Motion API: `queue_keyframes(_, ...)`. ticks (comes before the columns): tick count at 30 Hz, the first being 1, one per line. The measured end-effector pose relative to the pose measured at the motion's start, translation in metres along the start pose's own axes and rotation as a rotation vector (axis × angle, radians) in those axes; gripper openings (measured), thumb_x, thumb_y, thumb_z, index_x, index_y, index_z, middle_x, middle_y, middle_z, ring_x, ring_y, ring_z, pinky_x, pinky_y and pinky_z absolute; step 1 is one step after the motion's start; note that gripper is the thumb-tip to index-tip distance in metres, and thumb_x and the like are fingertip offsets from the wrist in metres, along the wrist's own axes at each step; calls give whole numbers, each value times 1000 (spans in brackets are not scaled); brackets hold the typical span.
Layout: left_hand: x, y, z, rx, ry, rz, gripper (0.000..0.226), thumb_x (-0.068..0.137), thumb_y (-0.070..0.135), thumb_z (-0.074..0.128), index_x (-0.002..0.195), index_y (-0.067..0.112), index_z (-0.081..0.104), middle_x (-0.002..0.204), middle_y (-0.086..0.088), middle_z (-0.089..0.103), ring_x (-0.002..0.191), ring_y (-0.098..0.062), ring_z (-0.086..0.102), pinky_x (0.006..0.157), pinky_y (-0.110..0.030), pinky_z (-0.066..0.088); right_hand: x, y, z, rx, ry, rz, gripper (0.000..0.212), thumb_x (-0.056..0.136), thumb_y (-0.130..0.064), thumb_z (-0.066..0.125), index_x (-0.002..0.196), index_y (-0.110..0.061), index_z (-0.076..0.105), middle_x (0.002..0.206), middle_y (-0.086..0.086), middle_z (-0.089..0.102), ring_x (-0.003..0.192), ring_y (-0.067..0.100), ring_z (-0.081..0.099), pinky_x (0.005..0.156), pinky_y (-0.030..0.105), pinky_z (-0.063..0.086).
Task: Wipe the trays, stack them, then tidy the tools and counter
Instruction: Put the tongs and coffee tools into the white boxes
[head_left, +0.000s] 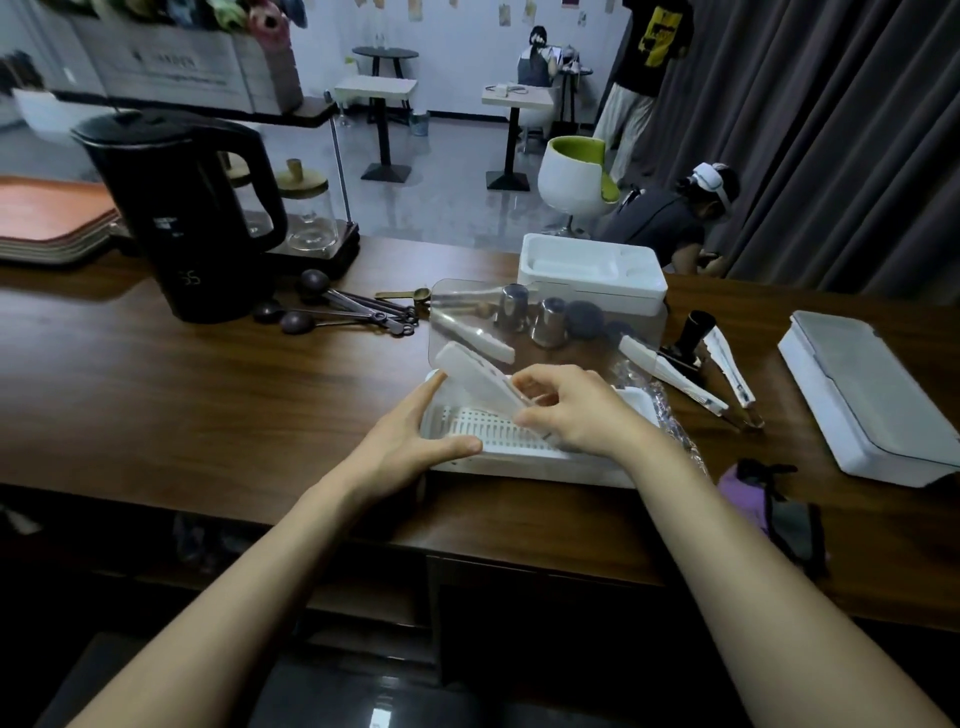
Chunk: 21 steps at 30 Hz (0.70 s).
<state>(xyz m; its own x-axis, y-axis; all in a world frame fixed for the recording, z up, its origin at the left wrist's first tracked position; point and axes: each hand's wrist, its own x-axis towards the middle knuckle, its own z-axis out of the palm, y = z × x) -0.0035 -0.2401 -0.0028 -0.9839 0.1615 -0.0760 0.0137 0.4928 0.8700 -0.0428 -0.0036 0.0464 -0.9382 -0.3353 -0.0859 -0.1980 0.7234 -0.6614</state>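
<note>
A white box (530, 465) with a slotted white insert sits on the dark wooden counter (208, 395), its clear lid (545, 312) standing open at the far side. My left hand (415, 441) holds the box's left near corner, thumb along the front rim. My right hand (576, 410) grips white tongs (475, 376) and holds them slanted over the insert. Seen through the lid are two metal cups (548, 322) and dark round tools. A stack of brown trays (52, 218) lies at the far left.
A black kettle (192, 208) stands at the left with dark measuring spoons (332, 312) beside it. An open white case (592, 273) sits behind the lid, a shut white box (872, 400) at the right. White tongs (727, 374) lie between them. A purple pouch (769, 504) hangs off the near edge.
</note>
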Motion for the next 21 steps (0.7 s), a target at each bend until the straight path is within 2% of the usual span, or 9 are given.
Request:
queue_keyframes(3,1,-2,-1,-24,-40,27,89,74,63,82,149,48,37,145,30,48,130,7,46,117,-37,36,4,1,5,-55,-61,-8,40,85,-31,76,123,-36,65,106,-14,66,97,6,63,82,37,60)
queue_keyframes(4,1,-3,-2,-32,-43,36,90,74,63,82,150,48,36,145,29,48,131,7,45,117,-37,36,6,-1,6,-96,-80,-11,37,86,-30,76,121,-36,64,107,-13,65,98,9,62,83,35,58)
queue_keyframes(8,2,-8,-2,-22,-3,22,106,71,67,81,157,51,20,160,22,29,145,-2,26,119,-33,26,8,10,1,-301,-134,63,40,87,-26,75,124,-32,63,116,-10,63,108,15,60,93,34,51)
queue_keyframes(14,3,-8,-1,-20,-6,17,105,72,66,80,156,54,19,164,19,24,149,-6,23,120,-34,25,5,27,6,-381,-87,82,22,88,-32,73,108,-33,62,108,-9,52,101,17,54,84,33,46)
queue_keyframes(18,3,-9,-2,-29,-18,12,106,69,71,79,155,56,19,165,19,23,150,-7,23,120,-37,25,0,38,-4,-186,-145,151,22,89,-33,74,107,-27,63,85,-4,58,75,14,55,67,27,43)
queue_keyframes(21,3,-8,-2,-32,-15,19,105,71,69,79,156,54,19,165,18,23,150,-7,23,118,-36,25,-5,43,-10,-65,-203,162,28,91,-37,73,116,-29,64,84,-6,57,77,11,54,72,27,43)
